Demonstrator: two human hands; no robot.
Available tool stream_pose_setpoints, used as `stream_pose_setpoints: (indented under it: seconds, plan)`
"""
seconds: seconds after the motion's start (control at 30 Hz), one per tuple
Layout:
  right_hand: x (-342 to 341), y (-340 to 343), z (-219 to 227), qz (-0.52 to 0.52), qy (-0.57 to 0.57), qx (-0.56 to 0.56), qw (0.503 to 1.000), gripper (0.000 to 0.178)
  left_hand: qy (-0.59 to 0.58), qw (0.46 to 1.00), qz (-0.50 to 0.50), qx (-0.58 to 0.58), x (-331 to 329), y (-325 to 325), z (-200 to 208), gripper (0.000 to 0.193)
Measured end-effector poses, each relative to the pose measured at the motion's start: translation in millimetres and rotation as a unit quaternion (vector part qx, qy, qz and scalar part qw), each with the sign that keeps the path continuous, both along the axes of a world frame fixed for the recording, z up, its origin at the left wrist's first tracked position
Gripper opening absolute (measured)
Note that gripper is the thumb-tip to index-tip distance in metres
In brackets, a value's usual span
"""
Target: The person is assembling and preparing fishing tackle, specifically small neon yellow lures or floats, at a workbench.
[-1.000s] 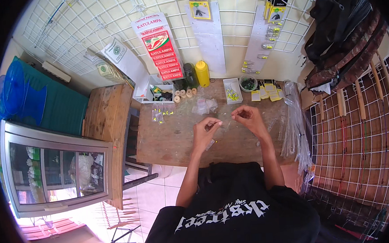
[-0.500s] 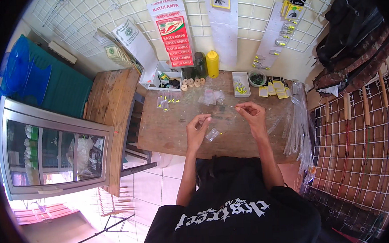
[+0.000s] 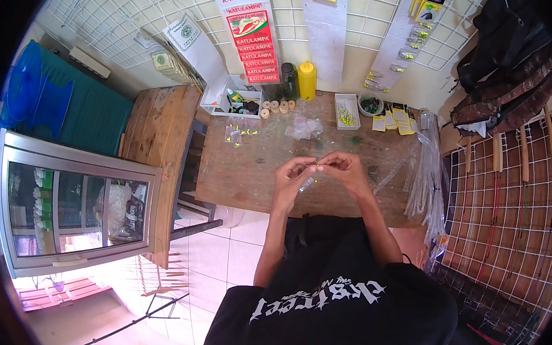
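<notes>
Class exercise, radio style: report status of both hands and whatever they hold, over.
Left hand and right hand meet fingertip to fingertip above wooden table. Small clear plastic sleeve pinched between them. Nothing in the way.

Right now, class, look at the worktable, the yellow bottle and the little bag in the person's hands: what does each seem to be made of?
Worktable: bare wood, it seems; brown, matt, with plank lines and stains.
Yellow bottle: probably plastic; even colour, soft sheen, nozzle top.
Little bag, pinched between left hand and right hand: looks like thin clear plastic film; see-through and glinting, though too small to be sure.
</notes>
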State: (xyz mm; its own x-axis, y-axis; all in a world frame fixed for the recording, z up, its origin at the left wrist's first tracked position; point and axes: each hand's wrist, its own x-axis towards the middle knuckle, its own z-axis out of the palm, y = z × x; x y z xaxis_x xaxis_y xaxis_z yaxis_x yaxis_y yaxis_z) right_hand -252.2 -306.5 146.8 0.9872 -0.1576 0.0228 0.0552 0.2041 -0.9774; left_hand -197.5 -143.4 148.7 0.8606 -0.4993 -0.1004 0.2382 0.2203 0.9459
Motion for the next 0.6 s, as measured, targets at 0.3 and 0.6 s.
stream_pose_setpoints:
  seconds: [0.3,0.6]
  plan:
    - [-5.4,-1.3,-2.5,0.022,0.076,0.164,0.983,0.017,-0.052,0.998,-0.042,0.013,-0.3,1.2,-3.1,0.020]
    - [9.1,-9.9,-55.7,0.040,0.109,0.172,0.978,0.017,0.006,0.999,0.032,-0.021,3.0,12.1,-12.3,0.014]
